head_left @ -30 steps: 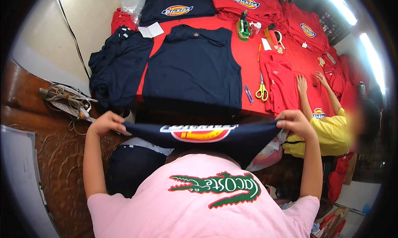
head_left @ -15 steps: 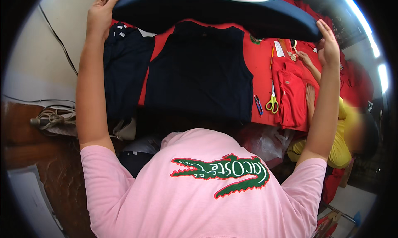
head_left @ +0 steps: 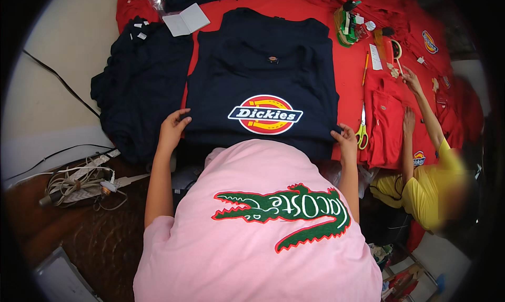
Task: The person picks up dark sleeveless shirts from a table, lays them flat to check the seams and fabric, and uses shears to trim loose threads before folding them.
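A wide table under a red cloth fills the upper part of the view, with a pale floor to its left and a dark patterned stretch lower down, where a tangle of cables lies. A heap of dark navy garments hangs over the table's left edge; red shirts are stacked on the right, where another person in a yellow top has both hands on them.

Free red cloth shows only as a narrow strip just right of the navy shirt, which lies flat in the middle of the table, neckline away from the wearer. It is sleeveless by the look of it, though the fisheye bends its outline, and carries a round red, yellow and white emblem near its near hem.

The left hand pinches the shirt's near left corner, fingers closed on the cloth. The right hand grips the near right corner the same way.

Yellow-handled scissors lie just beside the right hand, and a small white booklet rests near the shirt's far left shoulder.
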Tool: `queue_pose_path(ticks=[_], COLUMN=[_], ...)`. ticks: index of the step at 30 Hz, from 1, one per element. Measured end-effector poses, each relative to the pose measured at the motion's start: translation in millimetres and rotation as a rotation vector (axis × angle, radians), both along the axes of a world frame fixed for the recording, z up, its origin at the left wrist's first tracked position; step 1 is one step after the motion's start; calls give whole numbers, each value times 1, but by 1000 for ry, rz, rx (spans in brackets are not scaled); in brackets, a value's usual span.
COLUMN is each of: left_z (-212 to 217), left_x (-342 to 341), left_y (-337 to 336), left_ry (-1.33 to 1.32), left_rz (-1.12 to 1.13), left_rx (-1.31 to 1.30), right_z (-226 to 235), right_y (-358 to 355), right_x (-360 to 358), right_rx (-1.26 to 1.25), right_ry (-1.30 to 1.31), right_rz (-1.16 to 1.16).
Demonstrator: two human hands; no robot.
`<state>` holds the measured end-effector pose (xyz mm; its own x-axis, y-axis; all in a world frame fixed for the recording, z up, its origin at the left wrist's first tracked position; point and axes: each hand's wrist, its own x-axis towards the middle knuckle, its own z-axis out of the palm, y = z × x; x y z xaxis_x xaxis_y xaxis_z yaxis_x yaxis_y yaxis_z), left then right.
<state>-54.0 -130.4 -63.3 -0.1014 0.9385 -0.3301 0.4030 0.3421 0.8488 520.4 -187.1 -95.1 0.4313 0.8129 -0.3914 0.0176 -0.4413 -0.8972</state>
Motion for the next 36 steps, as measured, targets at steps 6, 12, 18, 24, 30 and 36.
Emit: queue_pose_path(ticks=[6,12,18,24,30,36], left_z=[-8,-13,9,6,-1,-18], left_x=[1,62,112,89,111,103], left_y=[33,151,210,206,219,198], left_ry=[-4,21,-129,-1100,-1192,-1592], left_rz=[-48,29,-17,-204,200,68], left_rx=[65,313,-131,-525,-274,-453], right_z=[5,46,14,45,11,55], right_y=[47,182,228,225,226,257], right_x=[23,-39,-59,-34,-28,-61], right_rx=[124,-21,114,50,-370,-229], right_ry=[41,-136,-421,-14,421,770], right_rz=[40,138,221,18,-100,187])
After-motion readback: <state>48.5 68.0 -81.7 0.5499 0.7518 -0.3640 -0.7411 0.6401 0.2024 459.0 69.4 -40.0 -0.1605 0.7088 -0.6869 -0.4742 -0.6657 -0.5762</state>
